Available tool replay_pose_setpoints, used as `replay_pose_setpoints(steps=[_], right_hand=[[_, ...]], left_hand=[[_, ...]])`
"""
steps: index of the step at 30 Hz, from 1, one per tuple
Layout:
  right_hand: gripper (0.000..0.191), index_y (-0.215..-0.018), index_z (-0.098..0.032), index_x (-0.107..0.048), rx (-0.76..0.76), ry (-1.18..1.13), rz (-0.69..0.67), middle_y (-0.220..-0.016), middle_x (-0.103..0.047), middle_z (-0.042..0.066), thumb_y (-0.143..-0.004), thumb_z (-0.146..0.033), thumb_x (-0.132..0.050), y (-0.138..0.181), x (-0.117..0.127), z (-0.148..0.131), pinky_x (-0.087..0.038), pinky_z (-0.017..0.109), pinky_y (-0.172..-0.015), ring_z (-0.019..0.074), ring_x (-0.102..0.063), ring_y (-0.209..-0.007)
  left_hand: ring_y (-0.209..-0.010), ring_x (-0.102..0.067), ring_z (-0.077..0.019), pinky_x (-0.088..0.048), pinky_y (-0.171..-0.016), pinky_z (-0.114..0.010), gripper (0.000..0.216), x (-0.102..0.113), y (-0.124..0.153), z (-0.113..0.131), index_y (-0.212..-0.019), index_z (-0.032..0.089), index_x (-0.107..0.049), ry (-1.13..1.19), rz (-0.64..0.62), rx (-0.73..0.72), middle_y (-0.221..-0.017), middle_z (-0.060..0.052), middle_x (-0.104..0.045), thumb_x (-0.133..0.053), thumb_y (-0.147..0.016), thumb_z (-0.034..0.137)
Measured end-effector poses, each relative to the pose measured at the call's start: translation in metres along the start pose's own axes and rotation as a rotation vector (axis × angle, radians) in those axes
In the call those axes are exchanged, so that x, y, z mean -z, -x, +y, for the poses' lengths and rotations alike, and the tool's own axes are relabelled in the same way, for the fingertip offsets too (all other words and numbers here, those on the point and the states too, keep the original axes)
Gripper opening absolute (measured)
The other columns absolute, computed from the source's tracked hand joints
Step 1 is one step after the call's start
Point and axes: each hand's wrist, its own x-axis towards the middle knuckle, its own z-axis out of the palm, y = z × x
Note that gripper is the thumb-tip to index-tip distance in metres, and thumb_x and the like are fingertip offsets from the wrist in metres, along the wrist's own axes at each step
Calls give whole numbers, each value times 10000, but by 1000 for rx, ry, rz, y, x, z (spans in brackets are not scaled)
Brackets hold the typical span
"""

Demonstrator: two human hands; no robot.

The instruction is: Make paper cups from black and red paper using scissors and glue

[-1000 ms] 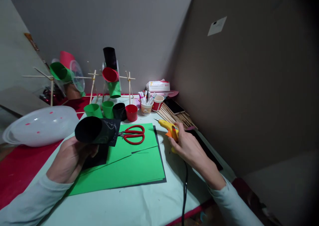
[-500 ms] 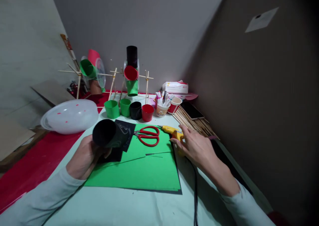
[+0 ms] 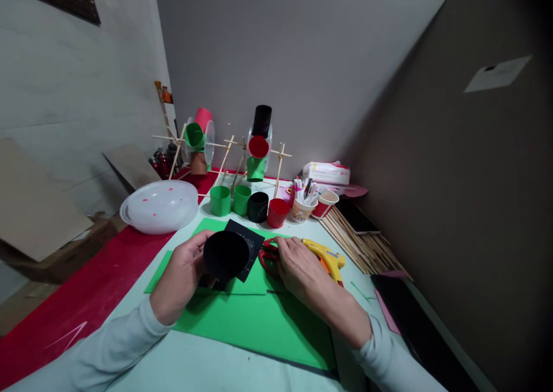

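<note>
- Presently the hands are apart: the left hand (image 3: 184,274) is wrapped around a black paper tube (image 3: 227,255), held over the green sheets (image 3: 268,323) on the worktop (image 3: 216,362).
- The right hand (image 3: 302,268) covers part of the red-handled scissors (image 3: 268,255); I cannot tell whether it grips or merely touches them.
- Squeezing too hard could push the thin tube out of round.
- A black square (image 3: 254,243) shows behind the tube; whether they are joined is unclear, and a weak bond might peel under a knock.
- The scissors' blades are hidden, so lifting them blindly could nick the square or drag the sheets.
- The yellow glue gun (image 3: 328,255) lies just beside the right hand; if hot, its nozzle might burn fingers.
</note>
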Motion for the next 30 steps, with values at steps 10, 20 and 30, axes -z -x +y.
replay_pose_setpoints(steps=[10,20,30], right_hand=[[411,-1354,-176,-365,-49,-441,277,-965,-689,68,-948,-174,-431,27,31,4,-581,282,-707,182,-694,-786],[555,-1378,-272,-586,-185,-809,210,-953,-727,55,-866,-462,-681,57,13,-14,-581,307,-737,247,-712,-868],[392,-1239,-306,-597,-51,-747,248,-935,-742,23,-899,-495,-645,58,17,-21,-577,282,-690,240,-724,-854]], left_hand=[[-465,-668,-217,-514,-415,-281,386,8,-12,3,-745,174,-633,220,140,-36,-548,-64,-721,-859,-616,459],[-540,-739,-279,-620,-562,-379,507,-5,3,17,-1003,179,-691,278,69,57,-788,-112,-802,-887,-608,430],[-693,-773,-381,-630,-641,-474,586,8,17,-5,-1151,309,-624,279,-104,22,-850,-110,-795,-813,-690,617]])
